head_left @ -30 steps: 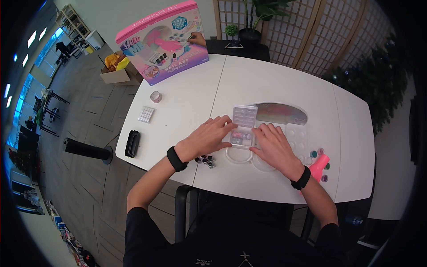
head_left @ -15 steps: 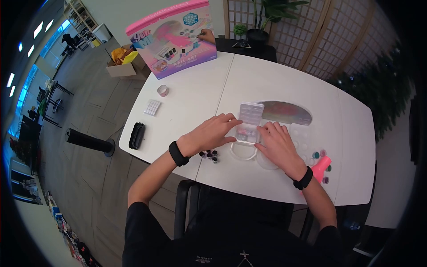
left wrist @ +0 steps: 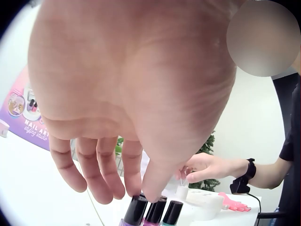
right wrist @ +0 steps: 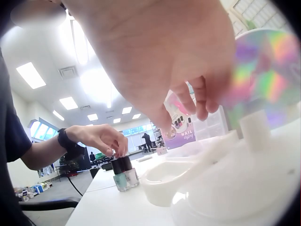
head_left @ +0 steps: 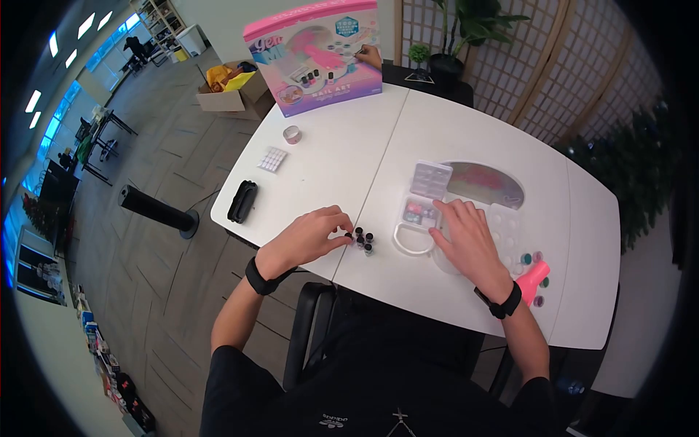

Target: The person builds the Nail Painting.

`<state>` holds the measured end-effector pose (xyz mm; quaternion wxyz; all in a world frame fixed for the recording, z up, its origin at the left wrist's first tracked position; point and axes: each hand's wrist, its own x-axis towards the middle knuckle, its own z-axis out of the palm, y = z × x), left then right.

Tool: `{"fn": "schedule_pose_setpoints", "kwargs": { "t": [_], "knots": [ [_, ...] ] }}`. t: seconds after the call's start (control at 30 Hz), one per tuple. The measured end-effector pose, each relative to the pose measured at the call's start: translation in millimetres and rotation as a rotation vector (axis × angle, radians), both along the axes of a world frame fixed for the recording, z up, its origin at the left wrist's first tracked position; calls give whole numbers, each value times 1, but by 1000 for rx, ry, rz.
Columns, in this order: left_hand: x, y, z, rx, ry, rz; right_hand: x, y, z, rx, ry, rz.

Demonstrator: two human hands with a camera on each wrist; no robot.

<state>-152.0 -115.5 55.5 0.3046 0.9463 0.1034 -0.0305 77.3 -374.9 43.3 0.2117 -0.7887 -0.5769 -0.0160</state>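
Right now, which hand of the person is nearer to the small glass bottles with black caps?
Left. The left hand is right at the bottles, its thumb and index fingertips by the caps; the right hand is farther away, beside the open translucent plastic box.

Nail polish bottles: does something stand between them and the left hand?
Nothing visible stands in the way. The left hand has its thumb and index finger at the black cap of the nearest bottle; the other bottles stand close beside it, on the side away from the palm.
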Motion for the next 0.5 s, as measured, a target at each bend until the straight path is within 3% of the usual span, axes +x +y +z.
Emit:
{"fn": "schedule_pose_setpoints", "kwargs": {
  "t": [0.27,0.5],
  "knots": [
    [-7,8,-15,23,-94,42,-10,-7,10,41,50,20],
    [-4,12,22,-13,-144,108,-15,-13,17,81,140,15]
  ]
}}
